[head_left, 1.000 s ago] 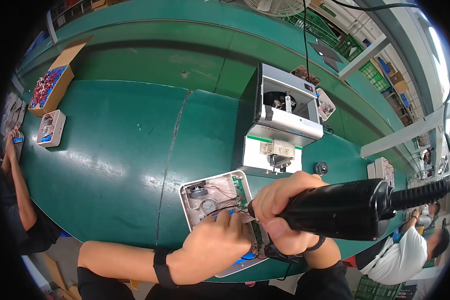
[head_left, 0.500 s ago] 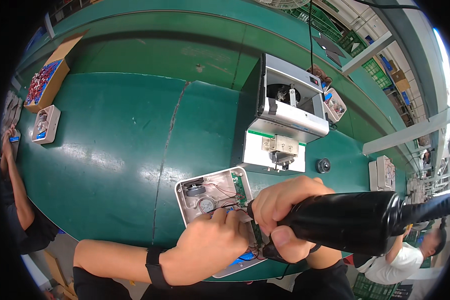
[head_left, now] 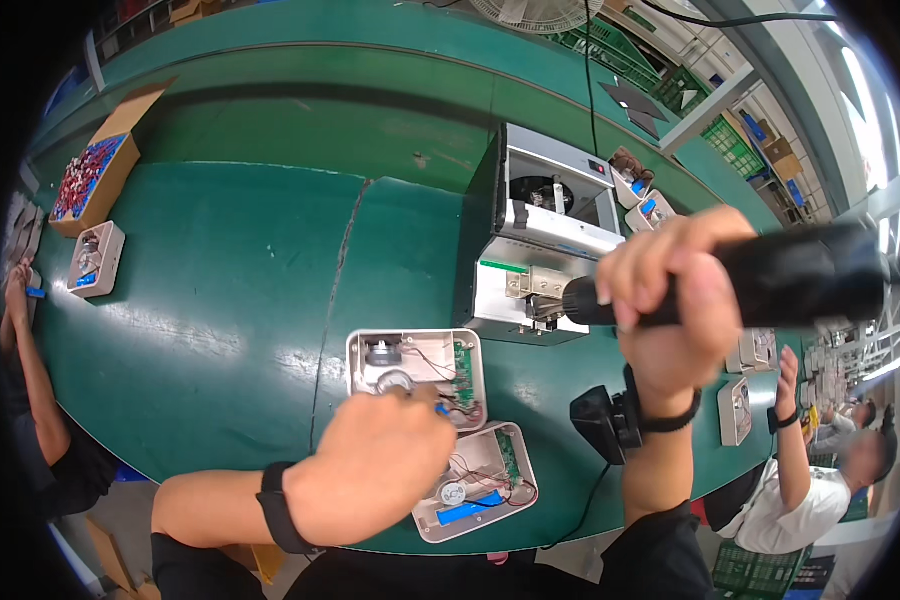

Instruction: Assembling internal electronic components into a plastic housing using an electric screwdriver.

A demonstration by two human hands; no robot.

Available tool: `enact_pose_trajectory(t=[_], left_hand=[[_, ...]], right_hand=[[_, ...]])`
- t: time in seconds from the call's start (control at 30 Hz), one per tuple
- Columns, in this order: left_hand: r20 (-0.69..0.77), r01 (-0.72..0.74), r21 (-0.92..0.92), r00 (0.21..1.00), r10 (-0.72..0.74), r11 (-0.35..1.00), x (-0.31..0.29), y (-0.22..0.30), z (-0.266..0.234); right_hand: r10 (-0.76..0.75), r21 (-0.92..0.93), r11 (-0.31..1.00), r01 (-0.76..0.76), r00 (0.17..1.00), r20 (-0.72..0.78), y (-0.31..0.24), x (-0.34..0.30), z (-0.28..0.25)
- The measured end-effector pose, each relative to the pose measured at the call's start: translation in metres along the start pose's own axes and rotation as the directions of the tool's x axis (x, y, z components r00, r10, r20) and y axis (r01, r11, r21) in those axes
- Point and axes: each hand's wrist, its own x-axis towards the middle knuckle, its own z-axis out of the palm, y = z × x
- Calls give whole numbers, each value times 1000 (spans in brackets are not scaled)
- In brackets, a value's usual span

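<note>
My right hand (head_left: 675, 290) is wrapped tightly around a black driver (head_left: 810, 275), its nose held up to the metal block (head_left: 545, 283) at the front of the machine (head_left: 483, 200); the hand is blurred, and I cannot tell whether the nose touches the block. My left hand (head_left: 375, 465) bends over the far case (head_left: 415, 335), fingertips hidden, so I cannot tell whether they grasp anything.

The far case lies open on the table (head_left: 210, 240) in front of me; the near case (head_left: 480, 452) lies open just beside it, closer to my body. I judge the work part-way: the far case has a motor (head_left: 382, 352) and a board (head_left: 463, 375) inside, the near case a blue cell (head_left: 470, 508) and loose-looking wires, and neither wears a cover. I cannot make out which screws are in.

The green table carries a dark seam left of the cases. Toward its far left stand a carton (head_left: 115, 190) of small red and blue parts and another case (head_left: 115, 245). A co-worker in a white shirt (head_left: 780, 505) is at my right; a fan (head_left: 530, 12) shows beyond.
</note>
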Motion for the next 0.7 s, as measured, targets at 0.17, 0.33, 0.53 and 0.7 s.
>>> enact_pose_trajectory(t=[0.17, 0.33, 0.53, 0.7], left_hand=[[-136, 135, 88, 983, -122, 987, 1, -28, -11], [-698, 410, 354, 714, -54, 841, 25, -107, -6], [-693, 452, 205, 694, -197, 868, 50, -115, -2], [-412, 475, 6, 803, -431, 880, 39, -70, -19]], right_hand=[[126, -201, 972, -120, 992, 21, 3, -13, -7], [247, 73, 964, -255, 964, 98, -24, -35, 10], [314, 197, 920, -340, 937, 152, -46, -67, 9], [428, 44, 890, -454, 865, 263, -37, -73, 3]])
